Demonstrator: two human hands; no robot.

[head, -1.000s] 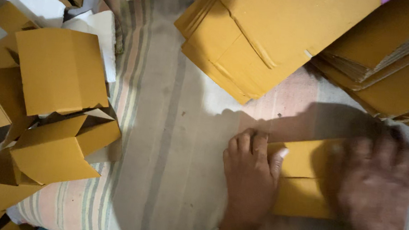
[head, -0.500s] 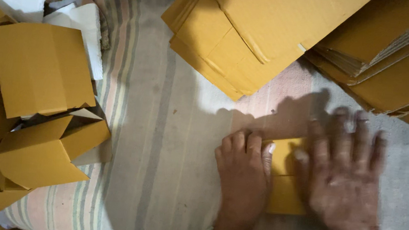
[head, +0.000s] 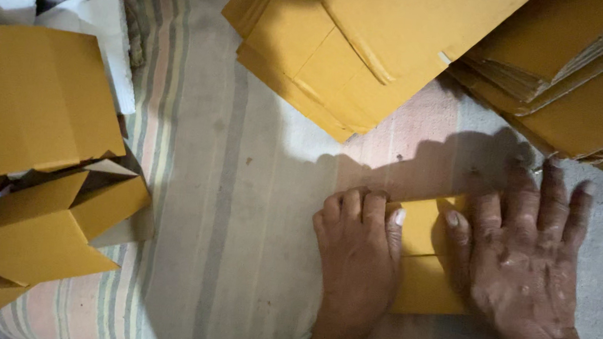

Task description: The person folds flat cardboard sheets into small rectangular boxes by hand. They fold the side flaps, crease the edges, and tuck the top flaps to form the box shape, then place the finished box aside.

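A pale striped woven mat point(head: 243, 186) covered the floor. Stacks of flat yellow-brown cardboard sheets point(head: 368, 46) lay at its far edge, folded yellow-brown cardboard boxes point(head: 42, 99) at the left. Both the left hand point(head: 359, 256) and the right hand point(head: 524, 259) pressed a small yellow-brown folded card piece point(head: 420, 261) flat on the mat, fingers point(head: 377, 211) spread open, gripping nothing.

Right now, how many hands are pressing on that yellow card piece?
2: the left hand lies flat on the left part of the yellow card piece, the right hand flat on its right part. No other hands show.
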